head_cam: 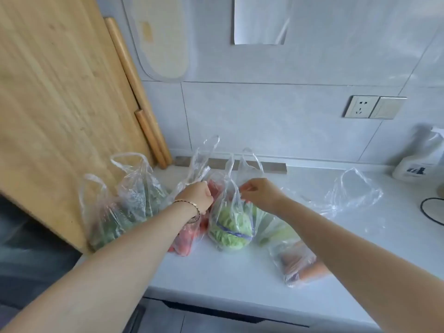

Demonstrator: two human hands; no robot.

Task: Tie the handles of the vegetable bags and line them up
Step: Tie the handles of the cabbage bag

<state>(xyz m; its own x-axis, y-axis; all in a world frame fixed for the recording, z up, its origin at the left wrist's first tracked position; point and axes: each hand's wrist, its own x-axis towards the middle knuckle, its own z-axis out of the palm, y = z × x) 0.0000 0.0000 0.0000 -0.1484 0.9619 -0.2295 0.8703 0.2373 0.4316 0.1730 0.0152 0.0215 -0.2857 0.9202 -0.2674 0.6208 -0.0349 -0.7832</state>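
Several clear plastic bags of vegetables stand on the white counter [240,275]. In the middle is a cabbage bag [230,227], its handles pulled upward. My left hand [198,197] is closed on one handle of it, and my right hand [260,194] pinches the other handle. Behind my left wrist lies a bag of red vegetables [187,239]. Two bags of dark leafy greens [141,191] [105,219] stand at the left with loose handles. A carrot bag [300,265] lies on its side under my right forearm. An empty-looking bag [353,191] sits at the right.
A large wooden board [55,111] and two rolling pins [141,109] lean against the wall at the left. A spray bottle [418,159] and a black cable [430,210] are at the far right. A wall socket [360,106] is above the counter.
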